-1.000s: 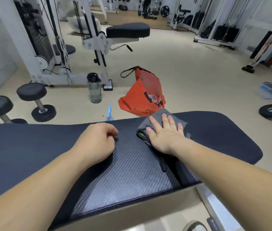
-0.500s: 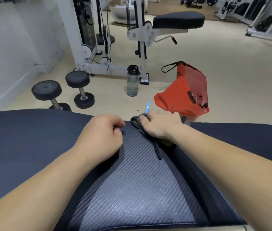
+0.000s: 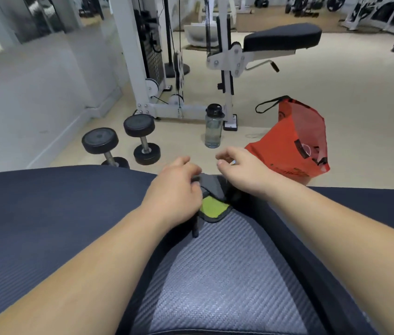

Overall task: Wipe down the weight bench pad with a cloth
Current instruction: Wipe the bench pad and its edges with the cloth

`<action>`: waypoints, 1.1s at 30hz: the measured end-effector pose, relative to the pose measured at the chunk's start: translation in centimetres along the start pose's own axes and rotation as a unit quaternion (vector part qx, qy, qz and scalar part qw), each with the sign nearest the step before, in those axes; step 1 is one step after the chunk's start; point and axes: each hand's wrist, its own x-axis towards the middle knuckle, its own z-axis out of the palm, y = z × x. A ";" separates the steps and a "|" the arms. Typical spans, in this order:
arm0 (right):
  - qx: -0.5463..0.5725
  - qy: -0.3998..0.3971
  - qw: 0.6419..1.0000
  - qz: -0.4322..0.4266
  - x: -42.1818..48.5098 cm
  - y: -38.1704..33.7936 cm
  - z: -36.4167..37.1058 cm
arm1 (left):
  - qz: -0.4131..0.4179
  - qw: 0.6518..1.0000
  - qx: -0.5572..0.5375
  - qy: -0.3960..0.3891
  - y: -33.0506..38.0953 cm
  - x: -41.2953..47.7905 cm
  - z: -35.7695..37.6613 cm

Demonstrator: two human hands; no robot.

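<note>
At the far edge of the pad (image 3: pixel 227 274), the cloth (image 3: pixel 214 209) lies bunched, its green face partly up. Left hand (image 3: pixel 176 189) curls onto its left edge and seems to pinch it, though the fingertips are hidden. Right hand (image 3: pixel 241 170) hovers just above, fingers loosely bent, holding nothing. Judgement: regripping, not wiping. No wipe marks show, so most of the pad is likely left.

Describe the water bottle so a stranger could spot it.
Beyond the far edge of the bench pad, at the base of the white cable machine, the water bottle stands on the floor. With black dumbbells to its left and an orange bag to its right, it alone is clear, upright and black-capped.
</note>
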 end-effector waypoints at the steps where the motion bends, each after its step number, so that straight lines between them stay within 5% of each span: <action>1: 0.014 -0.004 1.000 0.002 -0.5 0.5 -0.3 | 0.011 1.000 0.005 -0.023 0.7 0.4 0.7; 4: 0.033 -0.025 0.999 0.000 -1.0 1.0 -0.5 | 0.014 0.996 0.058 -0.074 2.4 1.4 2.6; 8: 0.078 0.039 0.996 0.009 -0.4 1.3 -1.9 | -0.017 0.974 0.213 -0.074 5.2 3.6 2.7; 11: 0.049 0.060 0.997 0.021 -0.6 2.4 -3.0 | 0.006 0.942 0.299 -0.151 5.9 5.4 3.2; 14: 0.037 0.073 0.996 0.041 -0.4 3.6 -3.4 | 0.007 0.930 0.307 -0.202 5.1 6.0 4.2; 26: -0.028 0.061 0.998 0.013 1.4 -3.1 4.6 | 0.045 0.944 0.274 -0.179 -5.2 6.0 -0.4; 33: -0.089 0.032 0.994 -0.056 2.8 -8.6 10.9 | -0.045 0.947 0.274 -0.164 -16.9 7.7 -6.5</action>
